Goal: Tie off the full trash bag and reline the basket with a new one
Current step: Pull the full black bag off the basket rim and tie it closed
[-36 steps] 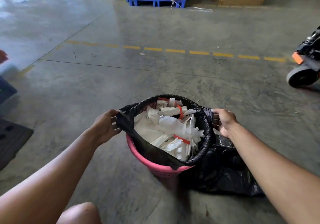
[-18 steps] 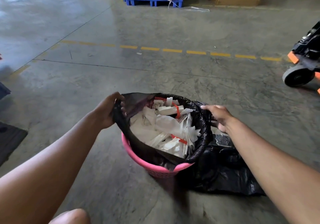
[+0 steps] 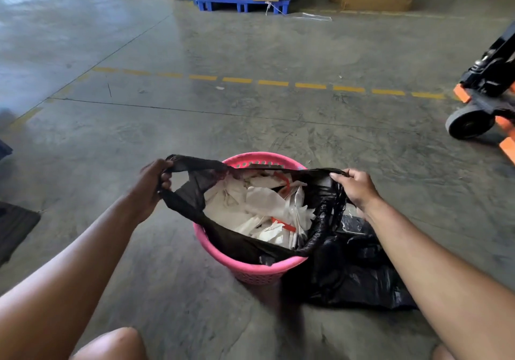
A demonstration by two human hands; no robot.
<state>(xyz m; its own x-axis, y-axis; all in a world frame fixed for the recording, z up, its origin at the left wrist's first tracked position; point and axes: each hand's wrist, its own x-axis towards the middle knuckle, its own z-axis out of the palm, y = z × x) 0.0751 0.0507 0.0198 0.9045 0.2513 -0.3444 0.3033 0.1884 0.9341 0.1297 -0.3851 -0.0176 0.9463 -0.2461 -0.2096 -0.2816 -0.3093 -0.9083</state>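
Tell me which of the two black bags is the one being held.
The black bag in the pink basket, stuffed with paper: left hand and right hand grip its edges. The other black bag lies untouched on the floor beside it.

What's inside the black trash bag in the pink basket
White crumpled paper scraps and a few red strips fill the black trash bag in the pink basket. Anything deeper is covered by the top layer and the bag's walls.

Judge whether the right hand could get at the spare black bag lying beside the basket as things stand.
Probably yes: the spare bag lies uncovered just below the right hand, though that hand's grip is on the full bag.
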